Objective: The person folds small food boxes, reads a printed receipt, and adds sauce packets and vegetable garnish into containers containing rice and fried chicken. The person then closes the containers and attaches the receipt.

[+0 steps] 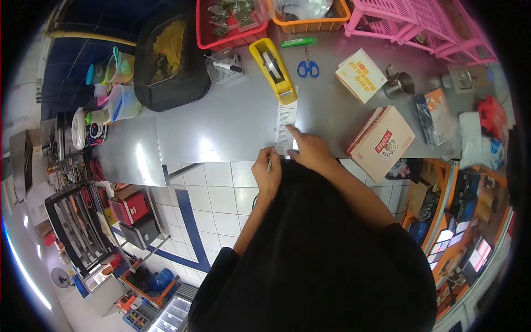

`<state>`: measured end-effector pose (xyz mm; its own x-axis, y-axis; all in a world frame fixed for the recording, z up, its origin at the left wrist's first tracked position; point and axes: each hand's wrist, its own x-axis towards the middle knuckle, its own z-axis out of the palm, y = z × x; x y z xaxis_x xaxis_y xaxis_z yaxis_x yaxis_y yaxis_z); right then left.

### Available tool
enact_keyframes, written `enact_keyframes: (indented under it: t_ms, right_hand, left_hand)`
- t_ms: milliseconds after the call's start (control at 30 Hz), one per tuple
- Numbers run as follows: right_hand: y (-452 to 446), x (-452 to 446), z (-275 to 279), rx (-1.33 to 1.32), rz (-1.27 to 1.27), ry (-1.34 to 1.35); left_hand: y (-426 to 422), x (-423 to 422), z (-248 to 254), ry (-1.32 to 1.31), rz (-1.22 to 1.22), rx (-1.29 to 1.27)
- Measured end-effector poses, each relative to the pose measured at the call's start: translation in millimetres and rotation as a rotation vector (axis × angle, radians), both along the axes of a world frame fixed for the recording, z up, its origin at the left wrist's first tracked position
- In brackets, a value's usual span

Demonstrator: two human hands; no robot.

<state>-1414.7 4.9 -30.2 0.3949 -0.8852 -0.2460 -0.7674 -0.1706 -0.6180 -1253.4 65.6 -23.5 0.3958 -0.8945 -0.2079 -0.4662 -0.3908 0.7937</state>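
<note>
A long printed receipt (285,119) lies on the steel table, its top end beside the yellow tape dispenser (272,69). My left hand (267,172) is at the table's front edge by the receipt's lower end, fingers closed around a slim pen (269,164). My right hand (310,150) rests over the receipt's right side; its index finger is stretched out onto the print and the thumb stands apart. I see nothing held in it. Blue-handled scissors (308,68) and a green cutter (298,42) lie beyond the dispenser.
Right of my hands are a chicken box (381,143), a yellow-and-white box (361,76) and a metal jug (399,83). Red (232,41) and orange baskets (310,22) stand at the back. A black tub (145,83) and a clear holder with markers (225,66) are at the left.
</note>
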Motion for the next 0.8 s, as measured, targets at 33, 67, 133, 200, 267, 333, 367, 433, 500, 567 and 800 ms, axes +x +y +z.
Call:
enact_keyframes:
  t_ms: [33,67,133,200,267,333,367,433,500,567,800]
  right_hand:
    - [0,0,2,0.019,-0.001,0.01]
    - [0,0,0,0.02,0.0,0.01]
    - [-1,0,-4,0.028,0.011,0.024]
    - [-1,1,-4,0.032,0.0,0.007]
    - [-1,0,-2,0.039,-0.012,-0.008]
    - [-3,0,3,0.09,-0.013,0.019]
    - [-3,1,5,0.089,-0.011,0.018]
    - [-5,1,9,0.117,-0.015,0.035]
    - [-4,1,6,0.092,-0.019,0.033]
    - [-3,1,4,0.066,-0.019,0.029]
    - [-8,1,9,0.167,-0.01,0.057]
  left_hand:
    - [0,1,-2,0.011,-0.074,-0.03]
    - [1,1,-3,0.021,-0.146,-0.058]
    - [0,1,-1,0.124,-0.194,0.055]
    - [-2,-2,0,0.053,-0.029,-0.001]
    - [-4,-1,2,0.073,-0.087,0.013]
    - [-5,0,5,0.109,-0.192,0.042]
    - [-6,-1,5,0.109,-0.189,0.041]
    - [-9,-4,3,0.117,0.018,-0.03]
    - [-11,0,-2,0.109,-0.068,-0.014]
    - [-10,2,-5,0.099,-0.149,-0.002]
    - [-16,5,0,0.138,-0.175,0.046]
